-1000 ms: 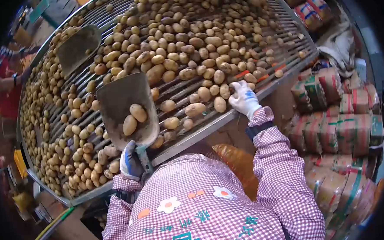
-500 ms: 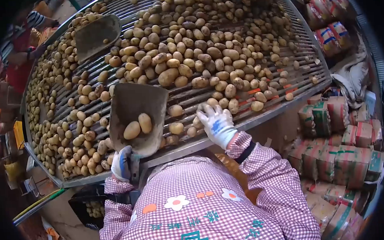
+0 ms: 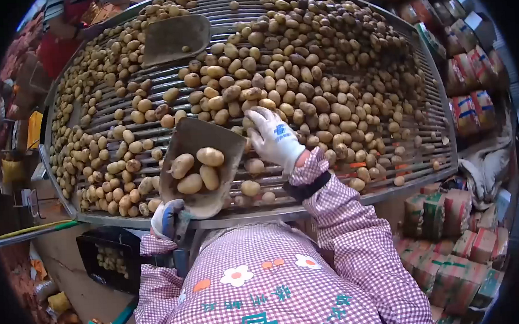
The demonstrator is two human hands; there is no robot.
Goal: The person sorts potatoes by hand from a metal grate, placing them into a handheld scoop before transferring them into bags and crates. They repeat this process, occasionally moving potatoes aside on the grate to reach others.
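Observation:
My left hand (image 3: 167, 219), in a white and blue glove, is wrapped round the handle of a metal scoop (image 3: 195, 142). Several potatoes (image 3: 210, 157) lie in the scoop, which rests over the slatted sorting table (image 3: 274, 215) near its front edge. To the right of the scoop, my right hand (image 3: 270, 135), in a white glove with blue print, reaches over the potato pile (image 3: 290, 84). Its fingertips are bent down at a potato; whether they grip it is hidden.
A second scoop (image 3: 177, 39) lies on the slats at the back left, with a small potato in it. A person in red (image 3: 60, 52) stands at the far left. Packed boxes (image 3: 441, 214) are stacked at the right, and a black crate (image 3: 109, 261) is at lower left.
My right hand has moved from the table's front edge farther in, over the pile. More potatoes lie in the scoop than before. The camera view has shifted.

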